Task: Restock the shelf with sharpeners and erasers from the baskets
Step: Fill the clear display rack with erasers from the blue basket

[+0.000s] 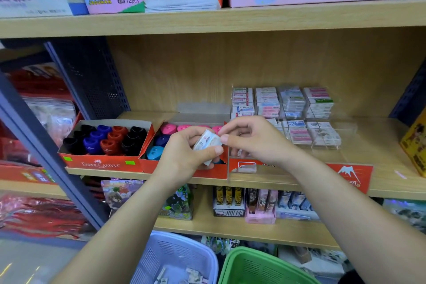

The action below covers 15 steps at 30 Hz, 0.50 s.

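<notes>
Head view, single frame.

- Left hand (184,152): fingers curled round a small white wrapped eraser (206,143). The thumb lies across the eraser's lower near edge and the other fingers wrap behind it. Grasping.
- Right hand (255,138): thumb and forefinger tips meet on the right end of the same eraser in a pinch. The remaining fingers are curled under the palm; what they touch, if anything, cannot be told.
- The eraser sits between the two hands, tilted, with its printed face toward the camera. It is off the shelf (391,182) and held in the air in front of it.
- Just behind the left fingers: a red box (147,163) with pink, dark blue and light blue sharpeners (169,128).
- Left of the left knuckles: a second red box (101,163) filled with black, blue and red sharpeners.
- Behind and to the right of the right fingers: stacked erasers (295,108) in a clear tray, apart from the hand.
- Well below both wrists: a lavender basket (175,251) holding loose small packs, and beside it a green basket (253,265); its contents are not visible.
</notes>
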### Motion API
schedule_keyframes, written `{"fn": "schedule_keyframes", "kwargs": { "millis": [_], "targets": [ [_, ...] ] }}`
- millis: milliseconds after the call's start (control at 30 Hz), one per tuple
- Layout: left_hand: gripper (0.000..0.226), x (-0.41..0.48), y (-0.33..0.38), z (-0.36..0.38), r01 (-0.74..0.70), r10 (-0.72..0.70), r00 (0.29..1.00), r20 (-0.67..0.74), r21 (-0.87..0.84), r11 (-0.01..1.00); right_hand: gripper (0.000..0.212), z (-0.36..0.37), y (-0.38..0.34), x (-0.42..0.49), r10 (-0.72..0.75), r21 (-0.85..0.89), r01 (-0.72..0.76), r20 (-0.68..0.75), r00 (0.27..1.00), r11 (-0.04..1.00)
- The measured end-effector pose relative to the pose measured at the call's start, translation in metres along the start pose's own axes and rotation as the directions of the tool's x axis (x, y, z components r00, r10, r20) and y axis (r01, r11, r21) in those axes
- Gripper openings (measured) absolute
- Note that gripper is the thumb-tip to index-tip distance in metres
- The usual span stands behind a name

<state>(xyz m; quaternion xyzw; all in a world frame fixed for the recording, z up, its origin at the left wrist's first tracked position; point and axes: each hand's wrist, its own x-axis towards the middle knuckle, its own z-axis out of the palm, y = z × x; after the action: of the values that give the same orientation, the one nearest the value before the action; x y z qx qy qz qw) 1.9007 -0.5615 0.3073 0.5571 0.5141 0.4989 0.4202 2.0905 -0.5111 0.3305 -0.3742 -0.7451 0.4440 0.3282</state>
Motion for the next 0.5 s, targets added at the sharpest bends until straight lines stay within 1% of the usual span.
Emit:
{"fn": "schedule_keyframes", "kwargs": {
  "millis": [167, 233, 333, 500],
  "targets": [
    [0.034, 0.001, 0.002, 0.004, -0.051, 0.051, 0.999, 0.014, 0.004, 0.999, 0.010, -0.003, 0.001, 0.004, 0.039, 0.025, -0.039, 0.024, 0.999, 0.999],
    [0.036, 0.000, 0.002, 0.005, -0.061, 0.061, 0.998, 0.023, 0.002, 0.998, 0.008, -0.008, 0.004, 0.005, 0.063, 0.032, -0.063, 0.006, 0.998, 0.997],
    [0.038, 0.000, 0.000, 0.003, -0.057, 0.057, 0.998, 0.022, -0.013, 0.998, 0.006, -0.016, 0.009, 0.005, 0.138, 0.115, -0.135, -0.023, 0.990, 0.984],
    [0.031, 0.002, 0.003, 0.006, -0.066, 0.066, 0.998, -0.020, 0.017, 0.998, 0.007, -0.017, 0.014, 0.003, 0.169, 0.192, -0.161, -0.031, 0.985, 0.968]
  ]
}}
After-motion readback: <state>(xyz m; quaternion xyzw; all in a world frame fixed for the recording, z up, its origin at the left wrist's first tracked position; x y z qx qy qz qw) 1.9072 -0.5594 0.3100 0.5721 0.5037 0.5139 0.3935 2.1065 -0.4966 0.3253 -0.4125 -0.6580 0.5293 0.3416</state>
